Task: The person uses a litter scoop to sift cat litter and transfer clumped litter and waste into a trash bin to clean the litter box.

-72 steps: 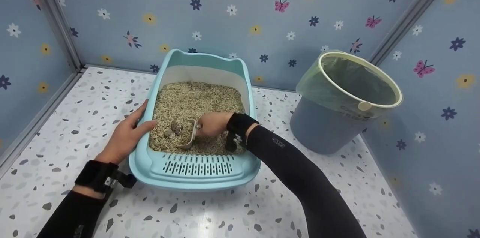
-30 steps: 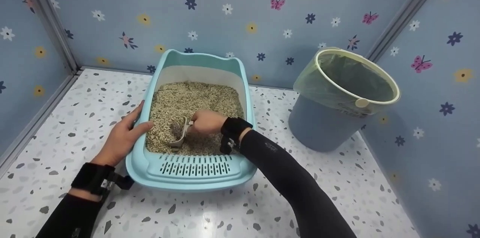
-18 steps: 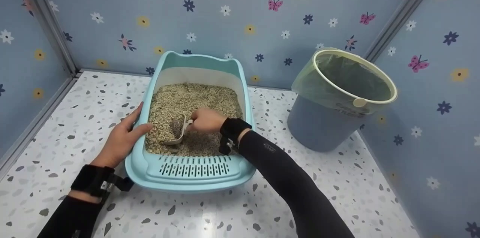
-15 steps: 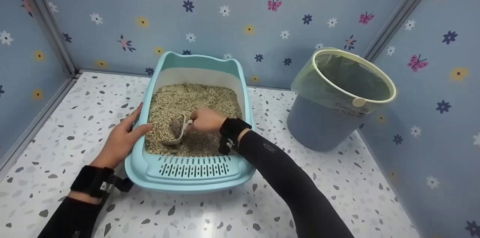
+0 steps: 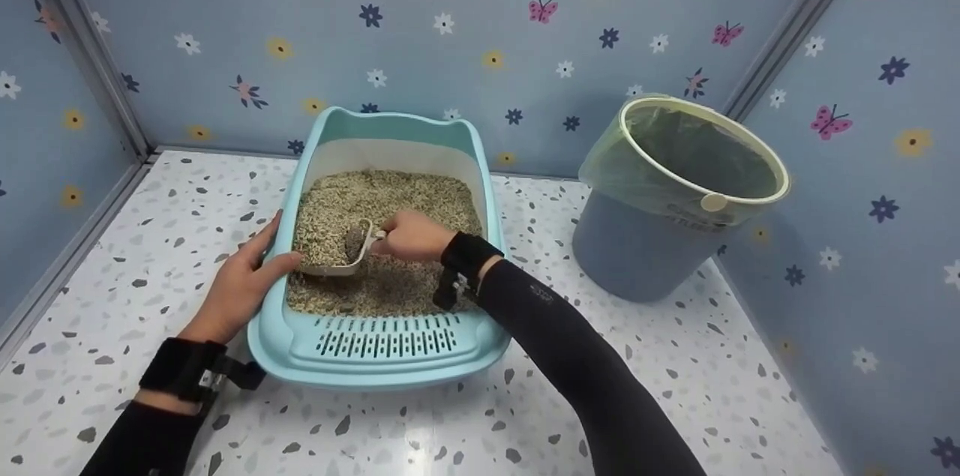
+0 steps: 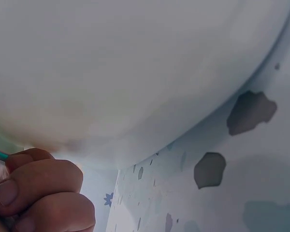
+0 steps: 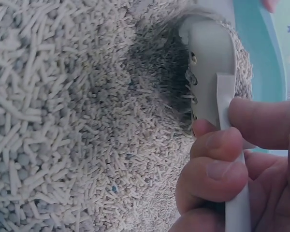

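Observation:
A light blue litter box [image 5: 379, 373] filled with tan, pellet-like litter [image 5: 405, 195] stands on the floor. My left hand [image 5: 238, 285] holds its left rim, thumb over the edge and fingers outside; in the left wrist view the fingers [image 6: 48, 183] are bent beside the box's pale outer wall. My right hand [image 5: 415, 236] grips the handle of a pale litter scoop [image 7: 210, 53], thumb on one side and curled fingers on the other. The scoop is partly sunk in litter near the left wall, close to my left thumb. A dark clump [image 5: 355, 242] lies inside it.
To the right stands a blue-grey trash bin [image 5: 637, 251] with a cream rim and a pale green liner bag [image 5: 611, 161]. Flower-patterned walls [image 5: 450, 34] close off the back and sides. The floor [image 5: 360, 438] is white with grey specks.
The scoop has moved left and away from me through the litter, and the dark clump now sits in it. More of its rim shows. My left hand stays on the box rim.

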A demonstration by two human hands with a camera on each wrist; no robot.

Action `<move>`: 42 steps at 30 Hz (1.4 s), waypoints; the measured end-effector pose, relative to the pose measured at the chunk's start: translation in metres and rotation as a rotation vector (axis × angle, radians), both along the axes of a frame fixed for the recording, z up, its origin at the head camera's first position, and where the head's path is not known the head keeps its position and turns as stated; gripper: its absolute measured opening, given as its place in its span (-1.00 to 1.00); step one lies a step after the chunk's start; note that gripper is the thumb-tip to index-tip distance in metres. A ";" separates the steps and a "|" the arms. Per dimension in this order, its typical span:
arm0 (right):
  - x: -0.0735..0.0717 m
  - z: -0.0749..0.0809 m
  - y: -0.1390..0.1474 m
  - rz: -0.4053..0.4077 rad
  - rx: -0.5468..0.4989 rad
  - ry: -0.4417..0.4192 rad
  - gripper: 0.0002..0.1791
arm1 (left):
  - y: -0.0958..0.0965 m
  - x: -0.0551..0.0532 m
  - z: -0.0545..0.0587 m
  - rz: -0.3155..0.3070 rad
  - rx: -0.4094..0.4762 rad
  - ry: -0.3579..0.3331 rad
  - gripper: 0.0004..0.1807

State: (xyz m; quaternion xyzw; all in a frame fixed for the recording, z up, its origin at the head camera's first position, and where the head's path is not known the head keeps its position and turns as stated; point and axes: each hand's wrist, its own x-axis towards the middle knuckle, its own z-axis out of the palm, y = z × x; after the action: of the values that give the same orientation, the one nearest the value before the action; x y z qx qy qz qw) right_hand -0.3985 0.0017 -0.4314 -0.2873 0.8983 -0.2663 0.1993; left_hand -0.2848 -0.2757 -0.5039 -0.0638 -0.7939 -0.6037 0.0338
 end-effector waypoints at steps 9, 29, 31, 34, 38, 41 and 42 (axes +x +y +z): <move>-0.002 0.007 0.010 -0.007 -0.087 0.015 -0.45 | 0.001 0.001 -0.001 0.001 -0.011 0.008 -0.15; 0.012 0.039 0.060 -0.070 -0.223 0.062 -0.55 | 0.000 0.000 -0.001 -0.010 -0.001 0.029 -0.18; 0.015 0.042 0.065 -0.068 -0.244 0.053 -0.58 | 0.000 0.000 -0.002 -0.007 0.002 0.028 -0.18; 0.020 0.045 0.074 -0.070 -0.255 0.057 -0.57 | 0.000 0.000 -0.002 0.000 0.000 0.023 -0.17; 0.026 0.050 0.088 -0.106 -0.233 0.076 -0.55 | 0.000 0.000 -0.001 0.002 -0.001 0.011 -0.17; 0.033 0.055 0.098 -0.142 -0.206 0.072 -0.60 | 0.001 0.000 0.000 0.000 -0.004 0.011 -0.17; 0.035 0.056 0.102 -0.149 -0.202 0.065 -0.63 | 0.001 0.000 0.000 0.000 -0.004 0.013 -0.17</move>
State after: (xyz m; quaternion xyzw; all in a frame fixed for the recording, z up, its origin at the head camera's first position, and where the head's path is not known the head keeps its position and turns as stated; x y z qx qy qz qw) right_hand -0.3634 0.1033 -0.3759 -0.2468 0.8918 -0.3597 0.1197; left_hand -0.2844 -0.2750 -0.5038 -0.0680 -0.7949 -0.6016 0.0388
